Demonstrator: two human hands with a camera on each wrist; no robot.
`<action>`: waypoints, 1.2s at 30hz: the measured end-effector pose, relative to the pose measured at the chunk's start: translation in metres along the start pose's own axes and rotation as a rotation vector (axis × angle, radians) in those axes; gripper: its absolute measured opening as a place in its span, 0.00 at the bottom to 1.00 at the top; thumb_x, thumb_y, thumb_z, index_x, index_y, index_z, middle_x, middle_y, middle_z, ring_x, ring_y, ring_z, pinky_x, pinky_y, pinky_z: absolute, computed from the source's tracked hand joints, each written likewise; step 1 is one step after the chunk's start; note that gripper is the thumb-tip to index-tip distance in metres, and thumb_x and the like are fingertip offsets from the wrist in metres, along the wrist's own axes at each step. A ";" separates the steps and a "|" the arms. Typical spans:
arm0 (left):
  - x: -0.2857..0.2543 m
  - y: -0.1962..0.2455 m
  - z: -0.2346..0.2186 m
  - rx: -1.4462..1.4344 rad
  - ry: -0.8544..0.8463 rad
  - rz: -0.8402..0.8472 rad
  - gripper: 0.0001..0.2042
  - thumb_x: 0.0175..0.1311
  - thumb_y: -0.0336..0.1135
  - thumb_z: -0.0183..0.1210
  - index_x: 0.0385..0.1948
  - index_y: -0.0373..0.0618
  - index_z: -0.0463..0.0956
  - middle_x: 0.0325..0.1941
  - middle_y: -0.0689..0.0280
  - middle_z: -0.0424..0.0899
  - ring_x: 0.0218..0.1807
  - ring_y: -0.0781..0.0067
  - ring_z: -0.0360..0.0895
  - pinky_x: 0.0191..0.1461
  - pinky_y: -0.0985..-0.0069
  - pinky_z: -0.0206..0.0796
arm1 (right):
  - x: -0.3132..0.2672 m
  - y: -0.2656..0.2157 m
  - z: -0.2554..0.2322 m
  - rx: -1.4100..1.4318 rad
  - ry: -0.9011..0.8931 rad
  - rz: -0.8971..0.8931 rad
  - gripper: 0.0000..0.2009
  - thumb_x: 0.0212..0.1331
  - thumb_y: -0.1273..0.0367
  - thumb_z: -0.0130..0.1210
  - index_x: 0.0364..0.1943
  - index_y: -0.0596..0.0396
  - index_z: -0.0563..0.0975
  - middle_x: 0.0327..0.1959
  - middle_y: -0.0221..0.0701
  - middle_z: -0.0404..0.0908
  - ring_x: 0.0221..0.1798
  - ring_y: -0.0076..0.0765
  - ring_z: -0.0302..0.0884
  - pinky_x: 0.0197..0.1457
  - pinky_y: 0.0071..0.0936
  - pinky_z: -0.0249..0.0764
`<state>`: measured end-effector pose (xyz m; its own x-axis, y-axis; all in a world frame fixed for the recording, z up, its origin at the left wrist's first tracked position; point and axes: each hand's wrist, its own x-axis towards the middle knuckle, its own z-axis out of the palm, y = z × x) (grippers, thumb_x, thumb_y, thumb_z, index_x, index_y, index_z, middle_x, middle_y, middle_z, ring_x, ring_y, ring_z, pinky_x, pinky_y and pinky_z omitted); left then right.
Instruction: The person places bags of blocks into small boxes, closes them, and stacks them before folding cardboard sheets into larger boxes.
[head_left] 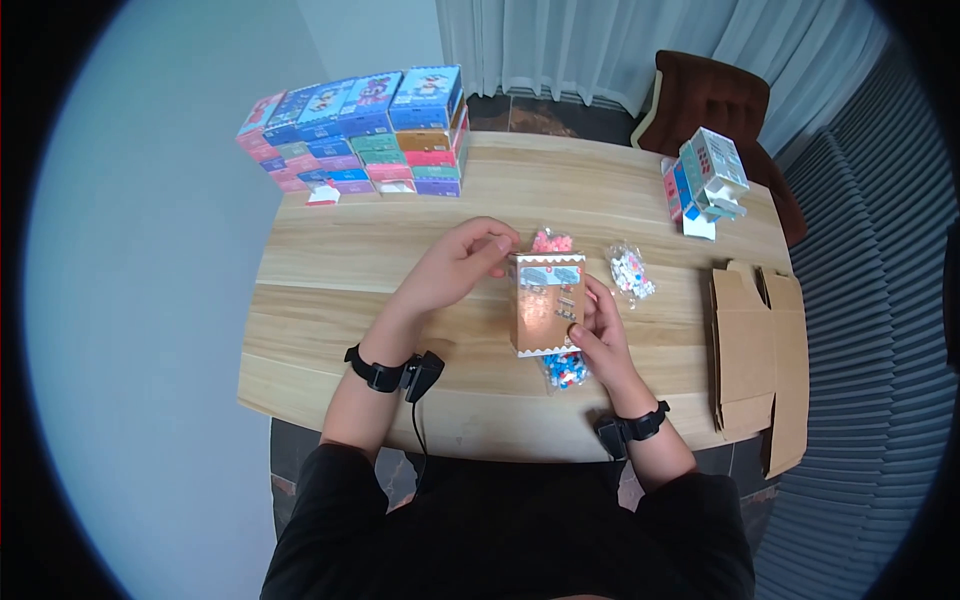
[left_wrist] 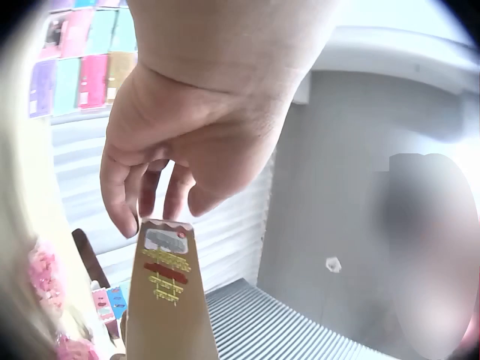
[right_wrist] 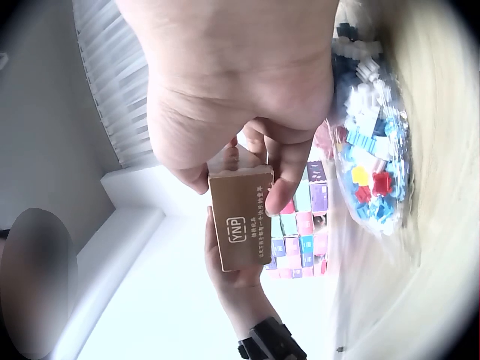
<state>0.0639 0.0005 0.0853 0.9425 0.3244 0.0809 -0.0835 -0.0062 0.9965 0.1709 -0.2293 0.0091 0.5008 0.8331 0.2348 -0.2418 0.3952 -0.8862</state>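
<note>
A small brown cardboard box [head_left: 548, 318] with white scalloped edges stands upright in front of me, above the table. My right hand [head_left: 607, 335] grips its right side, thumb across the printed front and fingers behind. My left hand [head_left: 458, 262] is at the box's upper left corner. In the left wrist view, the loosely bent left fingers [left_wrist: 118, 199] hang right at the top edge of the box. The right wrist view shows white "YNP" lettering on another side. Bagged pink pieces [head_left: 552, 240] lie behind the box, and bagged blue, white and red pieces [head_left: 566, 371] in front.
Another bag of mixed pieces [head_left: 630, 272] lies right of the box. Stacked colourful boxes [head_left: 370, 130] stand at the back left. Several more boxes [head_left: 705, 180] sit at the back right. Flattened brown cardboard [head_left: 760, 360] overlaps the right table edge, and a brown chair [head_left: 710, 100] stands beyond.
</note>
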 end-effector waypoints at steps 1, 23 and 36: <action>0.001 -0.007 -0.005 -0.150 0.046 -0.060 0.09 0.71 0.36 0.52 0.43 0.40 0.76 0.45 0.65 0.79 0.42 0.72 0.79 0.43 0.74 0.72 | 0.000 0.001 -0.001 0.020 0.016 -0.005 0.34 0.60 0.77 0.54 0.70 0.57 0.53 0.66 0.41 0.66 0.66 0.35 0.67 0.64 0.29 0.65; -0.018 -0.114 -0.102 -1.256 0.165 -0.255 0.10 0.68 0.36 0.48 0.23 0.51 0.65 0.20 0.75 0.62 0.20 0.82 0.57 0.21 0.83 0.49 | 0.086 -0.025 0.026 -0.232 0.152 0.220 0.29 0.66 0.71 0.53 0.68 0.51 0.54 0.53 0.39 0.75 0.48 0.34 0.80 0.41 0.30 0.84; -0.019 -0.115 -0.104 -1.156 0.118 -0.269 0.14 0.70 0.39 0.48 0.21 0.53 0.64 0.13 0.79 0.55 0.14 0.86 0.50 0.15 0.86 0.42 | 0.224 0.043 -0.003 -0.429 0.283 0.363 0.27 0.64 0.67 0.57 0.62 0.61 0.58 0.50 0.41 0.72 0.43 0.35 0.80 0.37 0.27 0.84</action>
<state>0.0216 0.0930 -0.0330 0.9438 0.2700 -0.1904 -0.1869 0.9115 0.3663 0.2757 -0.0270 0.0224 0.6640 0.7273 -0.1735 -0.1120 -0.1327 -0.9848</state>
